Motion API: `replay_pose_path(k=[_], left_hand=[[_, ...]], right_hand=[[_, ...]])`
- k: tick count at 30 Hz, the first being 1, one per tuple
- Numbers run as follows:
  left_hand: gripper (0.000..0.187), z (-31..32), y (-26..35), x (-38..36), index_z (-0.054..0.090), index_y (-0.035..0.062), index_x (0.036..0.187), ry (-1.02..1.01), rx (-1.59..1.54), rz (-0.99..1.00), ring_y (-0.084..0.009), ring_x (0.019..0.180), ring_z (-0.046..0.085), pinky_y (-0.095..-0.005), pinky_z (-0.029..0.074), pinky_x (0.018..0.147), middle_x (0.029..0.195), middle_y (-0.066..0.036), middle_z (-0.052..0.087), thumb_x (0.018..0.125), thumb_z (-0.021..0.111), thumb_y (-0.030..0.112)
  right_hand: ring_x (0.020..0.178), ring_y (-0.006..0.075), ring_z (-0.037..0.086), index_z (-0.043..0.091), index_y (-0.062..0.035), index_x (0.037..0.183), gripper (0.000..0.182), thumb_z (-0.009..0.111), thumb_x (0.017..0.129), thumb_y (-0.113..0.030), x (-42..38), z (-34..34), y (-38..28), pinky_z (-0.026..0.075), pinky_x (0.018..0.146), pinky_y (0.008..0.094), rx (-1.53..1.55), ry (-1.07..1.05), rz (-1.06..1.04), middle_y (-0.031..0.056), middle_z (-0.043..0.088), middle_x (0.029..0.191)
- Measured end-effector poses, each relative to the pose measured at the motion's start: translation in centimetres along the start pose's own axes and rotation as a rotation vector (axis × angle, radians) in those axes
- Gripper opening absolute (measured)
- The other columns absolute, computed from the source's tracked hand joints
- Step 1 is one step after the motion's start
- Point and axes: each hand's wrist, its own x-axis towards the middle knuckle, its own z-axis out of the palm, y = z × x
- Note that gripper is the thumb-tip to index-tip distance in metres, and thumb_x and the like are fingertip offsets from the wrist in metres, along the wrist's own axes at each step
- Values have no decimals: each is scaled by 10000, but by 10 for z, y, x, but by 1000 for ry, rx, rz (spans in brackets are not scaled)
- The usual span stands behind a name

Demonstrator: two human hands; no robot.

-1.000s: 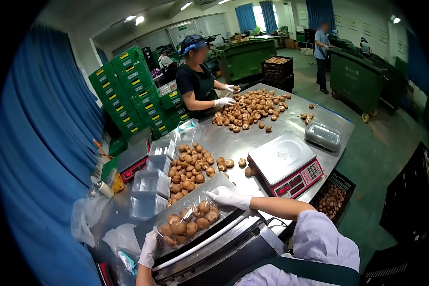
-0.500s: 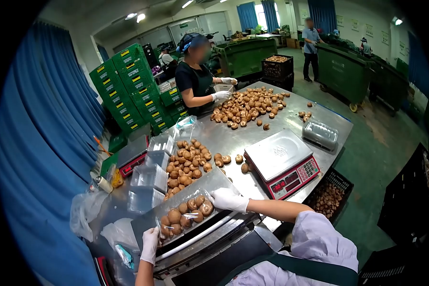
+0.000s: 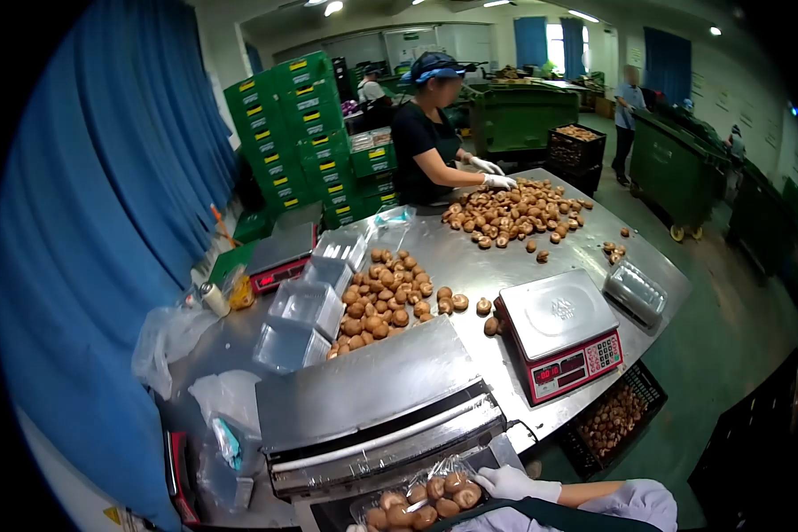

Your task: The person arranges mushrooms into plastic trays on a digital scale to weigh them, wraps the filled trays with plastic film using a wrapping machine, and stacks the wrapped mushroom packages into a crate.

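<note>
A clear plastic pack of brown mushrooms (image 3: 424,502) is at the bottom of the view, in front of the wrapping machine (image 3: 386,434). Its film looks shiny and crinkled on top. My right hand (image 3: 514,484), in a white glove, grips the pack's right end. Of my left hand (image 3: 356,528) only a sliver of white shows at the pack's lower left, at the frame's edge; its fingers are hidden. Beyond the machine's metal plate lies a pile of loose mushrooms (image 3: 386,297), beside stacked clear trays (image 3: 306,306).
A digital scale (image 3: 559,319) stands to the right, near a clear tray (image 3: 637,293). Across the metal table a gloved co-worker (image 3: 430,142) handles a larger mushroom heap (image 3: 519,213). A black crate (image 3: 652,390) of mushrooms sits below the table's right edge. Green crates (image 3: 288,133) are stacked at left.
The mushroom pack has come off the machine's plate toward my body, with my right hand on it. My left hand has nearly left view. The camera view has shifted; the co-worker's hands moved onto the heap.
</note>
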Motion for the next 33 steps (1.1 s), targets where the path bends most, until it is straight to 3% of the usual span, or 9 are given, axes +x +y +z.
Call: replay_pose_path(k=[5,7,8,9,10,13,17,20,33], left_hand=[[239,-4,-27,27,624,11,841,-132,71,-441,-178,733,610,-307,477,660,753,-105,637,912,504,204],[270,-6,-43,27,626,22,800,-39,198,-108,-141,587,585,-295,479,581,669,-79,619,903,526,251],[256,-19,-22,21,633,10,857,60,-340,-387,-158,582,597,-317,479,568,633,-98,610,908,528,239],[269,-33,-1,15,631,10,852,197,-77,-310,-133,534,582,-294,460,517,609,-92,604,895,556,265],[256,-45,27,8,635,17,868,240,-57,-448,-145,561,600,-308,473,536,610,-96,609,895,560,260],[301,-13,-18,-39,657,52,880,68,360,-392,-203,609,638,-332,495,572,659,-144,636,877,563,338],[341,56,-41,-54,647,11,768,-207,-272,-145,-203,661,614,-301,492,611,683,-76,629,895,521,301],[208,93,9,-29,635,30,761,225,-969,-20,-144,612,555,-269,448,530,699,-17,592,872,542,180],[180,1,115,-69,601,49,824,-79,-1235,715,-134,634,426,-280,381,606,667,1,479,744,603,211]], right_hand=[[834,391,618,603,-93,1037,387,382,937,-393,11,-43,-30,485,761,475,-168,-188,-18,224,641,862],[782,383,623,615,-49,1002,370,471,913,-379,11,-52,-21,495,752,433,-123,-58,-168,219,640,833],[740,371,631,612,-53,1026,348,516,896,-361,-4,-84,-44,504,702,413,149,44,-81,211,642,796],[663,184,638,603,-11,977,324,586,875,-318,-13,-96,-49,508,605,359,157,95,63,139,658,774],[638,243,651,615,-21,973,308,577,876,-310,-9,-84,-15,509,594,375,92,246,-139,156,654,735],[756,359,642,635,-35,868,303,497,897,-303,-33,-76,-8,506,688,427,-304,-177,87,237,621,749],[683,259,626,623,7,901,379,457,911,-333,-23,-11,33,510,705,390,327,-162,-243,140,655,781],[694,250,620,621,-1,910,371,459,913,-335,-13,-7,6,508,718,385,432,-151,-254,133,652,803],[739,213,593,616,-36,947,341,468,919,-341,28,-36,-110,499,772,365,919,-297,-402,101,641,899]])
